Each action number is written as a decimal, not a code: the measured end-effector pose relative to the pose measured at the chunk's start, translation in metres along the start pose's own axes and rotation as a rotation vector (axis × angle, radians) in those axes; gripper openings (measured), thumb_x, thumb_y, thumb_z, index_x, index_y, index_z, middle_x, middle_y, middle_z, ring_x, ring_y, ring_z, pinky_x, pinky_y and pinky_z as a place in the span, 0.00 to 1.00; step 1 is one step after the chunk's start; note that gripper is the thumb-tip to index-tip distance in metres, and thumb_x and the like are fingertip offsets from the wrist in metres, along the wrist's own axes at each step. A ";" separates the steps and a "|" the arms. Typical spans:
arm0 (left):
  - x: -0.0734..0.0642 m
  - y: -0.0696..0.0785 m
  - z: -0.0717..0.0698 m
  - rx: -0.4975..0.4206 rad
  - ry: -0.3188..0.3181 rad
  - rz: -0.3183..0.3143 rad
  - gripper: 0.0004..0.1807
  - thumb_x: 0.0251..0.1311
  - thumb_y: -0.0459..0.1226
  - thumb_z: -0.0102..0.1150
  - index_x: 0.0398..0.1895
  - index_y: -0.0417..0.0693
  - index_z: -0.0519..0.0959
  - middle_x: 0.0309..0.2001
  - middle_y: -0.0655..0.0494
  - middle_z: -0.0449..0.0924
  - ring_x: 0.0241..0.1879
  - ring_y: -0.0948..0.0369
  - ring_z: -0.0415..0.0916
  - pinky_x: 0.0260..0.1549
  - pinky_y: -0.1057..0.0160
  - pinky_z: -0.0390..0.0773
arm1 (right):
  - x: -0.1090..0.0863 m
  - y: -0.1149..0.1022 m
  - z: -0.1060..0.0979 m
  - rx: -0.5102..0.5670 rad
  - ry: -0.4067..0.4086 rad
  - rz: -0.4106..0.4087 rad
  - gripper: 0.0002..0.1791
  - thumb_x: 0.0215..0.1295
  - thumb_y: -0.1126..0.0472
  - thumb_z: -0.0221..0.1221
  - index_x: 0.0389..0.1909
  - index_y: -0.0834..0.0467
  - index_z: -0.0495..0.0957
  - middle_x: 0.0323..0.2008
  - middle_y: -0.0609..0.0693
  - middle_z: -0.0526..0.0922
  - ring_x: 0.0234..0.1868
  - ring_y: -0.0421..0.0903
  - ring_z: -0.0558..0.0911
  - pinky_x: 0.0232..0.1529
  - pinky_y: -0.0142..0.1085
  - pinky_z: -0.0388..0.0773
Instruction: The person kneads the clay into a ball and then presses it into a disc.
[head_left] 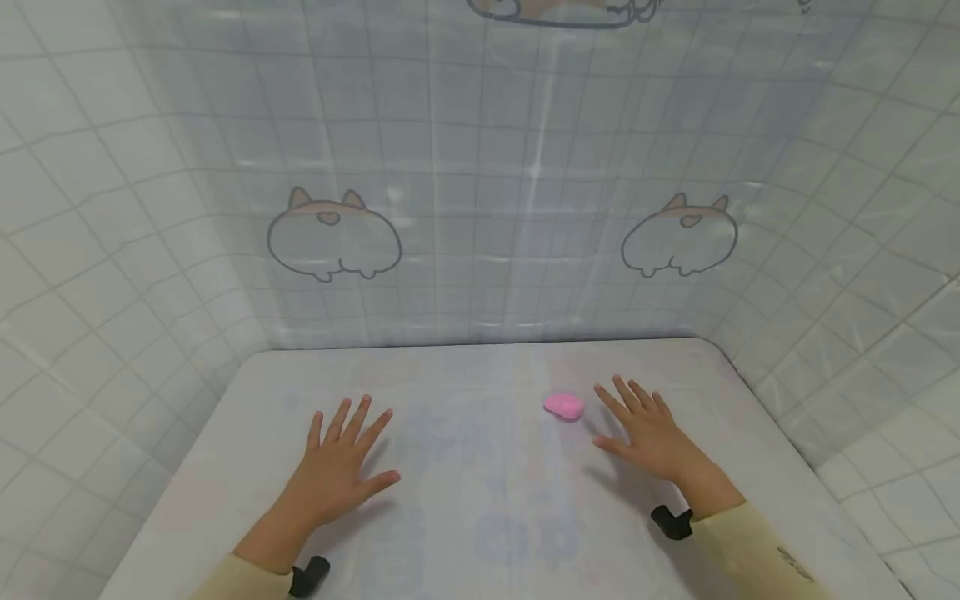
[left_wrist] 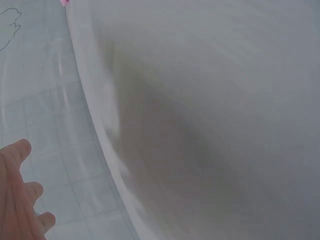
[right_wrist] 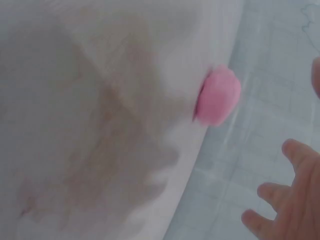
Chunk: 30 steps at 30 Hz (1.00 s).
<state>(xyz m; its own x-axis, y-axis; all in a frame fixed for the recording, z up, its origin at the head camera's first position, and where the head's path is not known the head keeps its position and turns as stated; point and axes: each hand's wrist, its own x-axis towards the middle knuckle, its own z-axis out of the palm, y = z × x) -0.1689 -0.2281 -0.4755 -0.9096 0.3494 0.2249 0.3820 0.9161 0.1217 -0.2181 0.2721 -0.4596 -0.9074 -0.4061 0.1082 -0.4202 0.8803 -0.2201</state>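
A small pink lump (head_left: 565,407) with a smooth, rounded surface lies on the white table; its exact kind cannot be told. My right hand (head_left: 647,433) is just to the right of it, fingers spread and straight, not touching it. In the right wrist view the same pink lump (right_wrist: 218,96) shows beyond the fingertips. On the left side of the table, my left hand (head_left: 336,471) hovers with fingers spread wide and holds nothing. Shadows fall beneath both hands.
The white table (head_left: 465,375) bears faint, blurred coloured prints. Behind it and on both sides hangs a grid-patterned curtain (head_left: 480,208) with cartoon animal drawings. Black bands with small dark mounts (head_left: 672,522) sit at both wrists beside pale yellow sleeves (head_left: 753,550).
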 end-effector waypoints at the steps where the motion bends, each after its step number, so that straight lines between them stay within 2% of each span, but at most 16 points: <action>1: 0.001 0.002 0.001 -0.006 -0.005 0.002 0.48 0.61 0.70 0.50 0.79 0.59 0.56 0.80 0.45 0.43 0.78 0.41 0.37 0.68 0.31 0.35 | 0.001 -0.001 0.001 0.007 -0.001 -0.004 0.46 0.68 0.30 0.52 0.80 0.46 0.51 0.79 0.60 0.46 0.78 0.65 0.46 0.70 0.68 0.40; 10: 0.019 0.015 0.009 -0.038 -0.008 0.028 0.48 0.61 0.71 0.50 0.80 0.61 0.55 0.80 0.45 0.45 0.78 0.41 0.38 0.69 0.32 0.36 | 0.016 -0.009 0.004 0.050 0.012 -0.039 0.45 0.69 0.33 0.53 0.80 0.49 0.52 0.78 0.62 0.49 0.76 0.67 0.50 0.70 0.66 0.46; 18: 0.038 0.032 0.017 -0.116 0.003 0.060 0.47 0.61 0.69 0.52 0.79 0.60 0.57 0.79 0.45 0.46 0.77 0.40 0.41 0.68 0.31 0.38 | 0.031 -0.015 0.009 0.120 -0.034 -0.039 0.42 0.70 0.36 0.54 0.78 0.53 0.57 0.77 0.63 0.53 0.73 0.69 0.56 0.68 0.67 0.53; 25: 0.049 0.047 0.017 -0.169 -0.024 0.073 0.47 0.61 0.69 0.51 0.78 0.58 0.59 0.79 0.44 0.47 0.77 0.41 0.41 0.69 0.32 0.37 | 0.046 -0.016 0.012 0.120 -0.032 -0.059 0.37 0.74 0.40 0.53 0.77 0.54 0.60 0.74 0.64 0.59 0.72 0.67 0.61 0.66 0.65 0.59; 30: 0.054 0.054 0.021 -0.179 -0.041 0.088 0.46 0.62 0.70 0.49 0.78 0.57 0.60 0.78 0.42 0.50 0.77 0.40 0.43 0.69 0.31 0.39 | 0.053 -0.018 0.013 0.144 -0.090 -0.029 0.36 0.75 0.42 0.53 0.77 0.53 0.60 0.74 0.63 0.61 0.73 0.65 0.61 0.67 0.63 0.59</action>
<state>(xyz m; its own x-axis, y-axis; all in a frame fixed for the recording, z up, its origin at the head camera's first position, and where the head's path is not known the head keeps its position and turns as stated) -0.2014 -0.1557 -0.4775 -0.8758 0.4376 0.2034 0.4801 0.8332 0.2743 -0.2589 0.2313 -0.4619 -0.8892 -0.4565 0.0305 -0.4366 0.8266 -0.3552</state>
